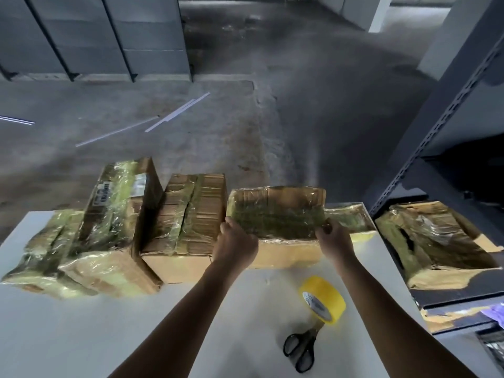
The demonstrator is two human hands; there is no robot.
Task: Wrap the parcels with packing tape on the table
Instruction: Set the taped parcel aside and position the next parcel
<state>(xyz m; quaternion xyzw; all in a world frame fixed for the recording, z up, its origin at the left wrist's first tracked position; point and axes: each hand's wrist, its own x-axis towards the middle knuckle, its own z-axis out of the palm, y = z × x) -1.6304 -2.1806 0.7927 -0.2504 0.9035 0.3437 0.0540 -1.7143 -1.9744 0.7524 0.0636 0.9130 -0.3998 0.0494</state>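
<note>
The place was a warehouse or storeroom used for packing. A bare, stained concrete floor [313, 105] stretched away beyond the far edge of the white surface [109, 336], with loose white strips [177, 111] lying on it. Grey slotted-steel shelving [447, 110] stood at the right, a battered carton [433, 241] on its shelf. Tape-wrapped cardboard parcels [188, 214] lined the surface's far edge, and a yellow tape roll [323, 298] and black scissors [300, 350] lay near its right edge.

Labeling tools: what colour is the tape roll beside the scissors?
Yellow; the tape roll shows clearly in the head view.
</note>
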